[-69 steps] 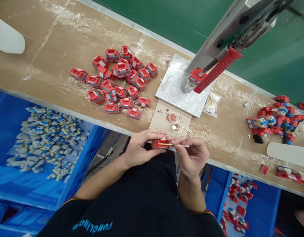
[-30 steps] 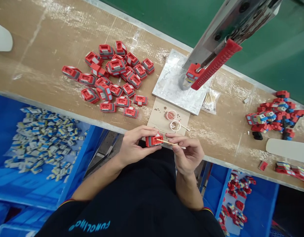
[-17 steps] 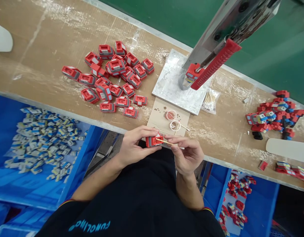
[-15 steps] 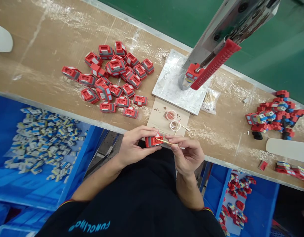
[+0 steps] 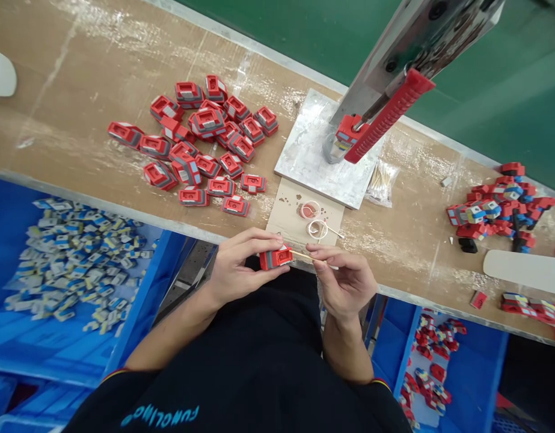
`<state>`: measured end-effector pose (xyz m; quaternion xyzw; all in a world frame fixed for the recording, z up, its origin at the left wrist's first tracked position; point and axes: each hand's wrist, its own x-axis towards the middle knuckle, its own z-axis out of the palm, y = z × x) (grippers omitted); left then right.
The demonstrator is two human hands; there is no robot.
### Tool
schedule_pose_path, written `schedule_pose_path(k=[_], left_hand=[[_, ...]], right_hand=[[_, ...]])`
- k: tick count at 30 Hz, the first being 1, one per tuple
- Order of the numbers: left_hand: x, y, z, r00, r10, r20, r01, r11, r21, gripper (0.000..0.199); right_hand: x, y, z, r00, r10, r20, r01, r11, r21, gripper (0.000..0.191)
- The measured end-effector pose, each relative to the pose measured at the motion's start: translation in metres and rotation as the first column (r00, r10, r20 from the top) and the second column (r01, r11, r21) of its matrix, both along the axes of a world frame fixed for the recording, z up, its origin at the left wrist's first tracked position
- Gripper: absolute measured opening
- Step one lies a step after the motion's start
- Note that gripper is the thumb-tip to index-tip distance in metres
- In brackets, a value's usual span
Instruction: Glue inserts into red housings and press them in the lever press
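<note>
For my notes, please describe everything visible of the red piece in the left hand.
The red piece is boxy, seemingly plastic, with grey and white areas and a recess in its upward face. The left hand grips it between thumb and fingers near the brown table. A thin stick points at its uncovered end; contact is unclear.

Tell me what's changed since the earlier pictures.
The right hand has drawn the thin stick rightward, from over the red part to its edge. Nothing was let go; the left hand still holds the part. The red pile and metal plate stayed put.
</note>
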<state>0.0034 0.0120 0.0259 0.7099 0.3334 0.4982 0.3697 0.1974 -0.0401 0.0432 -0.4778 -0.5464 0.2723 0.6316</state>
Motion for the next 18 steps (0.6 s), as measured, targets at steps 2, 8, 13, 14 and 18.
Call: schedule_pose_path(k=[2, 8, 13, 14, 18], left_hand=[[0.0, 0.0, 0.0, 1.0, -0.002, -0.002, 0.002, 1.0, 0.002, 0.03], [-0.001, 0.001, -0.007, 0.999, 0.002, 0.051, 0.0, 0.999, -0.038, 0.033], [-0.003, 0.002, -0.019, 0.994, 0.037, 0.099, -0.018, 0.983, -0.183, 0.033], [-0.003, 0.003, -0.02, 0.994, 0.044, 0.1, -0.023, 0.978, -0.206, 0.033], [-0.002, 0.002, -0.022, 0.992, 0.042, 0.123, -0.011, 0.97, -0.244, 0.034]], right_hand=[[-0.001, -0.001, 0.002, 1.0, 0.002, 0.007, -0.002, 1.0, -0.002, 0.014], [0.02, 0.007, 0.002, 0.989, -0.138, 0.053, 0.133, 0.987, 0.087, 0.012], [0.056, 0.026, -0.003, 0.917, -0.152, 0.369, 0.161, 0.987, 0.007, 0.013], [0.058, 0.029, -0.003, 0.898, -0.107, 0.426, 0.133, 0.991, -0.032, 0.013], [0.047, 0.03, 0.004, 0.921, -0.061, 0.384, 0.062, 0.998, 0.009, 0.017]])
